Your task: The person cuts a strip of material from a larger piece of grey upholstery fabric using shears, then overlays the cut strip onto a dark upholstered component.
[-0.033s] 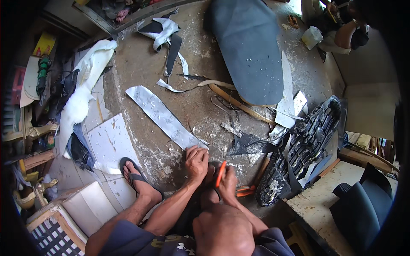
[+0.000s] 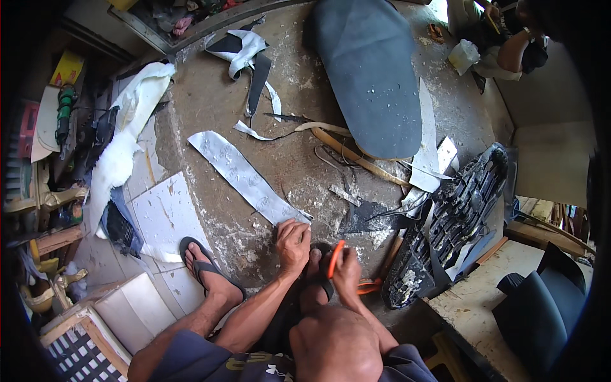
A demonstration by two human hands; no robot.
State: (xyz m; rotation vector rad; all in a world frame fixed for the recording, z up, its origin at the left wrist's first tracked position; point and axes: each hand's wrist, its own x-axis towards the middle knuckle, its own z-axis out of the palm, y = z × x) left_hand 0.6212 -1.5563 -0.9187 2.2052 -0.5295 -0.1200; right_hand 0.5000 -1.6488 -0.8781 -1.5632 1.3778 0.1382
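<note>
A long silver-grey strip (image 2: pixel 238 178) lies slantwise on the floor, its rear side printed. My left hand (image 2: pixel 293 247) is closed at its near end, fingers curled down over the edge. Just to the right, my right hand (image 2: pixel 347 274) is closed round an orange-handled tool (image 2: pixel 334 260); a curved handle sticks out above the fingers and its working end is hidden. My right foot (image 2: pixel 314 270) in a sandal is between the two hands. Beside the right hand, another orange-handled tool (image 2: pixel 368 287) rests on the floor.
A dark grey seat (image 2: pixel 375 83) lies at the far middle, with a black ribbed seat base (image 2: pixel 449 229) on the right. Material scraps (image 2: pixel 245 54) and white foam (image 2: pixel 118 146) lie about. A bench with rolled black sheet (image 2: pixel 538 312) stands near right. Another person (image 2: pixel 509 54) is far right.
The orange handle in my right hand has tilted and shifted slightly right, and more of its curve shows. My left hand stays on the strip.
</note>
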